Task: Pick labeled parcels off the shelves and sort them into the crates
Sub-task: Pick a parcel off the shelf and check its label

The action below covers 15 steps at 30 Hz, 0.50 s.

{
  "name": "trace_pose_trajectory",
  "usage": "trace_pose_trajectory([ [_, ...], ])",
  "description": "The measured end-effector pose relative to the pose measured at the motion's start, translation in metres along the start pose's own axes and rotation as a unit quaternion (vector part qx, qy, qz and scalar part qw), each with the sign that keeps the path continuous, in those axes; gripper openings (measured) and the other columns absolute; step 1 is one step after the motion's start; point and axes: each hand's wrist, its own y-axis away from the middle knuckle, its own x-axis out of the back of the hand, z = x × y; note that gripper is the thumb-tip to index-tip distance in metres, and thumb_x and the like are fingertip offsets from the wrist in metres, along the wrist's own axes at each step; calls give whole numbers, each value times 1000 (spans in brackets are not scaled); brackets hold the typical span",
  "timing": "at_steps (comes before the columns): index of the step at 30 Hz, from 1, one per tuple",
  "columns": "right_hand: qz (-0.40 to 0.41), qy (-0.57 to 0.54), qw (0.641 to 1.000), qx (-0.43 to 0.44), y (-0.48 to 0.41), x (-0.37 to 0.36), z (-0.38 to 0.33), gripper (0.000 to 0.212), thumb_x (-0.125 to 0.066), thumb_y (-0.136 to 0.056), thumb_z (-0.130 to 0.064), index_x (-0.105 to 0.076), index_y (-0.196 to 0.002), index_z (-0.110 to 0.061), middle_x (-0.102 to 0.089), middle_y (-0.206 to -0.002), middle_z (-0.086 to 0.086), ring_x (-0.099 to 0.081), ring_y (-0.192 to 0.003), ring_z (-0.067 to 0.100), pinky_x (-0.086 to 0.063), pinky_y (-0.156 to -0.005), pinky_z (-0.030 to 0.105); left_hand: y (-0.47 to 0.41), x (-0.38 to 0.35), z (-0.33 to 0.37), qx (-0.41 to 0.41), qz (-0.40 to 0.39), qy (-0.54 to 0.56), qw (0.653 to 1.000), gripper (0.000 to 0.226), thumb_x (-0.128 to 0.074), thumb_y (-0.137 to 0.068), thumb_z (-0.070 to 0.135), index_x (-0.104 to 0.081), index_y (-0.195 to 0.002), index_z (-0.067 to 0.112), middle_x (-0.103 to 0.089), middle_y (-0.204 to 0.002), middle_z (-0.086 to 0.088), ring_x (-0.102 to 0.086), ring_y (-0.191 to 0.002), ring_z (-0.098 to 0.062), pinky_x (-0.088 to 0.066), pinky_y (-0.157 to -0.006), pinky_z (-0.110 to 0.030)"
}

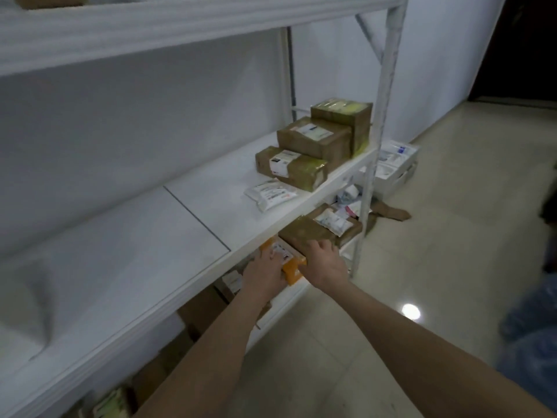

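Two arms are showing, both bare from wrist to frame edge. L hand (263, 273) is showing just under the front lip of the white mid shelf (135, 251); R hand (327, 263) is showing beside it, a bit further out from that lip. L forearm (211, 342) is looking slim & even-sided below the shelf lip. R forearm (422, 342) is looking broader, widening away from the shelf. Fingers are reading blurry, so nails & small marks aren't resolving.

Left hand (265, 271) grips orange parcel (290, 268); right hand (327, 262) touching it.
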Motion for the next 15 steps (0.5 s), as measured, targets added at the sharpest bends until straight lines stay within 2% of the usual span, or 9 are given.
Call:
trace_pose_trajectory([
  [7,-18,65,998,-7,-46,53,135,52,-58,-88,-41,-40,-132,-19,-37,-140,9,-36,-127,31,-39,-98,41,-68,-32,126,-7,-51,-5,999,55,-59,-87,31,-39,-136,16,-34,-143,-7,-40,-128,-26,-44,-93,-37],
  [15,-53,73,996,15,-99,61,197,56,-59,-88,-39,-39,-137,-21,-35,-143,8,-35,-129,31,-38,-101,40,-135,-51,178,10,-83,-25,996,54,-59,-87,29,-40,-135,14,-36,-140,-8,-44,-123,-25,-44,-89,-35],
])
